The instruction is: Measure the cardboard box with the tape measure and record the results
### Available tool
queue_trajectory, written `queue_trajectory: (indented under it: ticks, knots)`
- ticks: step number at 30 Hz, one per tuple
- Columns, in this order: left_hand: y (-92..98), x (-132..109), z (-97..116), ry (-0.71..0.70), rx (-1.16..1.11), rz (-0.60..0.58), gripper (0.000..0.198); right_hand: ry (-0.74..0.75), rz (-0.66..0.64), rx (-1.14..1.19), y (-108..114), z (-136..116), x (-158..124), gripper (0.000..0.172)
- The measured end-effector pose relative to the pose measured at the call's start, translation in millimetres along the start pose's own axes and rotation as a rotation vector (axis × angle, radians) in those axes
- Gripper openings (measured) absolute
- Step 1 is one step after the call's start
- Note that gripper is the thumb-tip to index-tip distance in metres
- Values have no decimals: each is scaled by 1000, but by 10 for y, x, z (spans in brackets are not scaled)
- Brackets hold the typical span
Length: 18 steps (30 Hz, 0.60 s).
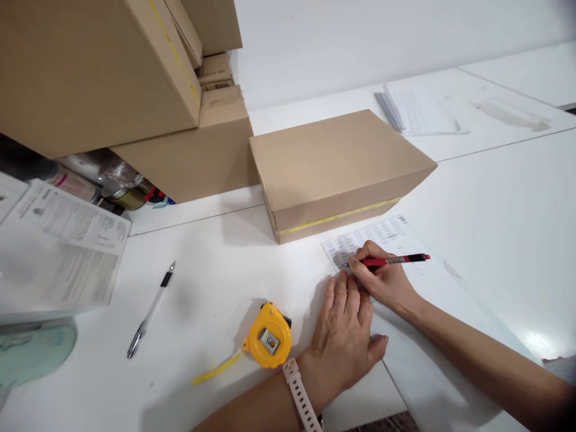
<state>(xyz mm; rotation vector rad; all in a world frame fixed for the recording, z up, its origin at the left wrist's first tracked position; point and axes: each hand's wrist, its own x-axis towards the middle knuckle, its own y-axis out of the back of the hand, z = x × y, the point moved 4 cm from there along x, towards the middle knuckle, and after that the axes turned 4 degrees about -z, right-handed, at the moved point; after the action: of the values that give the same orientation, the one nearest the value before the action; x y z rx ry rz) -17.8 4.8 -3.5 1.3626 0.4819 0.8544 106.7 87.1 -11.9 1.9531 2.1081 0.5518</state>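
Head view shows the right hand (384, 281) grasping a red-and-black pen (391, 260), its tip down at the near left corner of a printed sheet (396, 233), which lies flat beneath and just beyond that hand. The left hand (342, 327) holds nothing; it is laid palm down just beside the right one, fingertips at the sheet's near edge, though whether they press the paper cannot be told. To write well here, the pinch should stay light and close to the tip, the wrist should rest on the table (202, 294), and the left fingertips should pin the sheet so that it does not creep under the strokes. Counted, there are two hands, two pens, one tape measure and one closed carton near the sheet. The second pen, a clear one with a black grip (150, 309), lies well left of the left hand; the yellow tape measure (269, 341) sits just left of its wrist, and the closed carton (342, 159) stands beyond both hands.
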Motion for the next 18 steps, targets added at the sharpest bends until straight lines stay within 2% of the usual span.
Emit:
queue_trajectory:
  ticks: [18]
  knots:
    - [5,-7,-5,-4,-22,-22,70,-22,3,0,3,-12,3,25]
